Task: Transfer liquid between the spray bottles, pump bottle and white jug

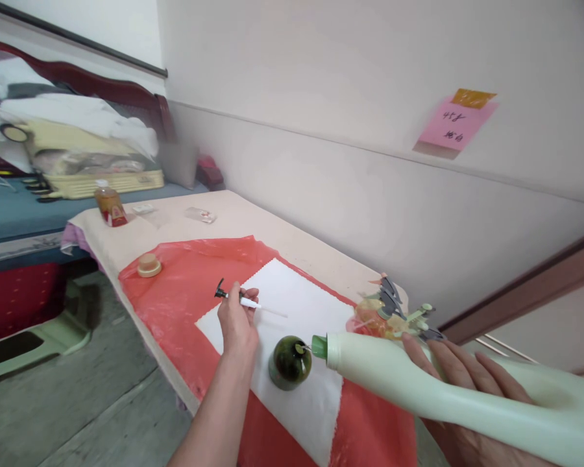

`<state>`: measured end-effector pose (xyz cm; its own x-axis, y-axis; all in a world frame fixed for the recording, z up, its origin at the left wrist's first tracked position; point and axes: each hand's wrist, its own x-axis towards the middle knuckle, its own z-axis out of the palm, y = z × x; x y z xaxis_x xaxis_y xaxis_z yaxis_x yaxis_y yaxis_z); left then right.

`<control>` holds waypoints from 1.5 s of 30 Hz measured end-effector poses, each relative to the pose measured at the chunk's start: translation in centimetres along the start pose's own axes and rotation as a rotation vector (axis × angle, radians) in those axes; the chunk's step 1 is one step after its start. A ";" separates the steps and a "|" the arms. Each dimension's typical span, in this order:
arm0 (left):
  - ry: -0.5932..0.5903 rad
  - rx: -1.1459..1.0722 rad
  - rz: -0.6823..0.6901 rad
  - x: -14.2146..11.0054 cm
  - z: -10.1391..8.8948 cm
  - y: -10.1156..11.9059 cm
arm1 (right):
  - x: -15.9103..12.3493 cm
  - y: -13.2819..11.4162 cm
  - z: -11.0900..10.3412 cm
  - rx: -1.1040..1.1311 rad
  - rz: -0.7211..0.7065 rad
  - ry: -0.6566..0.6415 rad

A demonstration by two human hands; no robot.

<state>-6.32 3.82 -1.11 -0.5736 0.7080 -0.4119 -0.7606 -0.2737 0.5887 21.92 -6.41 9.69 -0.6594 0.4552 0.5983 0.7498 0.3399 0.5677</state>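
My left hand (237,321) is closed round a pump dispenser head (233,296), black at the top with a white collar and a thin clear tube lying over a white cloth (296,305). My right hand (467,383) grips a large pale green jug (418,383) held tilted on its side. The jug's green spout (320,346) points at the mouth of a small dark green bottle (289,363) that stands upright on the white cloth.
A red plastic sheet (185,285) covers the beige table (253,217) beside the wall. A round cap (148,264), an amber bottle (109,204) and a clear wrapper (200,215) lie farther off. An orange bag with more pump heads (394,311) sits near the jug.
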 end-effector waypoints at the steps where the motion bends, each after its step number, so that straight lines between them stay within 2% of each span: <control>1: -0.001 0.000 0.000 0.0 0.0 0.0 | -0.3 0.0 0.2 -0.061 -0.083 -0.046; 3: -0.004 0.001 0.000 0.1 0.0 0.0 | -0.8 0.0 0.5 -0.157 -0.191 -0.132; 4: -0.005 0.002 -0.001 0.1 0.0 -0.1 | -0.9 0.0 0.5 -0.176 -0.198 -0.157; 11: 0.006 0.001 -0.005 0.2 0.1 0.0 | -0.5 -0.3 0.5 -0.247 -0.235 -0.158; 26: 0.012 -0.011 -0.020 0.1 0.2 0.2 | -0.9 -0.3 1.1 -0.190 -0.189 -0.184; 34: 0.002 -0.016 -0.022 0.5 0.0 -0.1 | -1.3 -0.7 1.6 -0.178 -0.178 -0.269; 45: 0.001 -0.020 -0.015 0.4 0.0 -0.1 | -1.1 -0.6 1.2 -0.134 -0.196 -0.239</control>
<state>-6.48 4.14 -1.38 -0.5624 0.7116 -0.4210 -0.7748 -0.2759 0.5688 22.27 -6.16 7.96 -0.7470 0.5771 0.3300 0.5855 0.3361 0.7377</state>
